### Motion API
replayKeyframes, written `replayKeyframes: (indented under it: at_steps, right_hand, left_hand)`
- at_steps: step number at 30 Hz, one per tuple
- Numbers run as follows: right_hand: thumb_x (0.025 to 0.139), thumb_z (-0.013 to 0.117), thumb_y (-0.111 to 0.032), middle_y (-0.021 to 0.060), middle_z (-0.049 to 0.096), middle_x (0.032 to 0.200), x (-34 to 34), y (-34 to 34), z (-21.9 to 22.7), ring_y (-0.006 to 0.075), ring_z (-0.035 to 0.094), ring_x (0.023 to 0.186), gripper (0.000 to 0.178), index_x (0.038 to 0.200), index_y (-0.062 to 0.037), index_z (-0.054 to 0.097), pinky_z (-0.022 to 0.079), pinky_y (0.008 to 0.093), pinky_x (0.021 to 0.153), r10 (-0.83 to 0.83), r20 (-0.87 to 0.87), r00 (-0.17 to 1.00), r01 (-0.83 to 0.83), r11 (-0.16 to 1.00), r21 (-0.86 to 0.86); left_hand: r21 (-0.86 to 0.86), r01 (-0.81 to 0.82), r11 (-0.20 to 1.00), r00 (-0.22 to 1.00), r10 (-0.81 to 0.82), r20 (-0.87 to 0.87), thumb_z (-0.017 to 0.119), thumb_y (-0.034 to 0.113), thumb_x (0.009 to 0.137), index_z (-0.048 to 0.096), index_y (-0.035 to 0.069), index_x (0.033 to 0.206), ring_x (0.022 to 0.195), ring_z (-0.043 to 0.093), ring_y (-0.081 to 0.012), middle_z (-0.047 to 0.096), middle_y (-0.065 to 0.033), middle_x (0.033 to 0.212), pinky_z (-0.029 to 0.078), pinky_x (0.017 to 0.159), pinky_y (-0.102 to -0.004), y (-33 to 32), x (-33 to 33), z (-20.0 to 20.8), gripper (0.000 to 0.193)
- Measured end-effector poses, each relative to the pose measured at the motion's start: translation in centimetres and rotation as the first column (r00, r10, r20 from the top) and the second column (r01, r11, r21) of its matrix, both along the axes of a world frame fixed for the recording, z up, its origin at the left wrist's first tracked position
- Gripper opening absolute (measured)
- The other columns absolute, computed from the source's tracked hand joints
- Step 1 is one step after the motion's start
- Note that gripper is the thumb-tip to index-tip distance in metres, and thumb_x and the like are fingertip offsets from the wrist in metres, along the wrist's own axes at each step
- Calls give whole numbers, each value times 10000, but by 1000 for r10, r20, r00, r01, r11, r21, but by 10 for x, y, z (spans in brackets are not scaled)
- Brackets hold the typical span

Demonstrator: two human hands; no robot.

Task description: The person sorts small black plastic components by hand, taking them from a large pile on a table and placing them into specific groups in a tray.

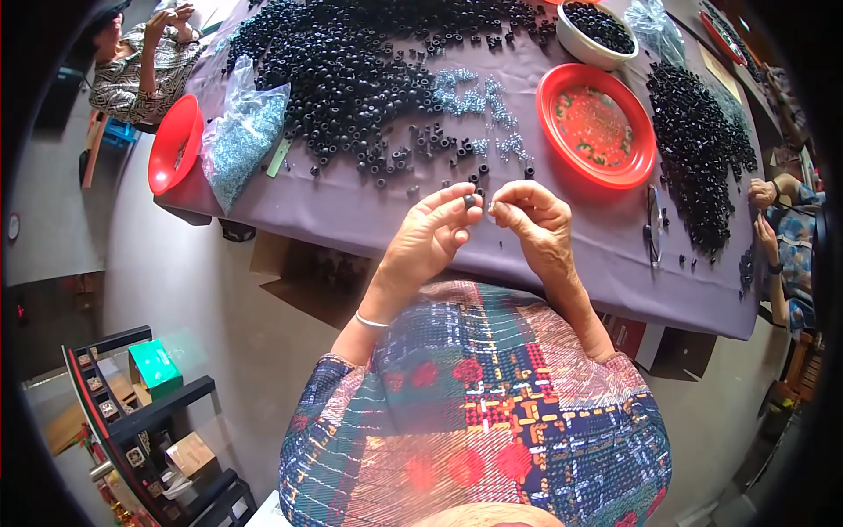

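Note:
My left hand (420, 241), with a pale bangle at its wrist, pinches a small round black cap (469, 202) between thumb and fingers over the table's near edge. Facing it, close by, my right hand (546, 230) has its thumb and forefinger pressed together on a tiny clear piece (492, 207), whose exact kind is too small to tell. The two fingertips are a short gap apart. Just beyond them lie a few loose black caps (381, 183) and scattered clear bluish pieces (509, 145).
A purple cloth covers the table (597, 263). Black caps (351, 88) heap at the back and black parts (698, 149) on the right. A red plate (645, 162), white bowl (572, 46), red bowl (162, 158) and bag of clear pieces (241, 145) stand around. Other people sit left and right.

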State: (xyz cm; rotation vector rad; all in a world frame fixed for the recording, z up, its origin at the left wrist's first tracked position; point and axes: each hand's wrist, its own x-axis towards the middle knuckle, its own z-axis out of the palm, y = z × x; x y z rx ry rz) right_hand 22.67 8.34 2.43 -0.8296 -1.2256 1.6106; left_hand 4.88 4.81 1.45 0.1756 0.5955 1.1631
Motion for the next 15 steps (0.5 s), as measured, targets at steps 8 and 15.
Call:
replayKeyframes:
  at_steps: [8,15]
  right_hand:
    - [842,610,46,16,591,850,-3,-20,10,72,558,798,76,908,7,612,451,208,710,-16,99,995,2,990,142]
    - [765,619,105,88,606,804,-9,-20,11,162,633,714,153,883,7,608,505,261,625,-166,323,932,-34,846,531]
  left_hand:
    - [16,-25,1000,999,25,-41,587,27,864,546,8,1106,844,613,-138,626,-80,994,505,668,-216,-18,3,-2,245]
    - [-41,54,998,996,-57,-61,594,60,875,554,30,1086,811,596,-119,624,-56,956,499,654,-215,-16,4,-9,217]
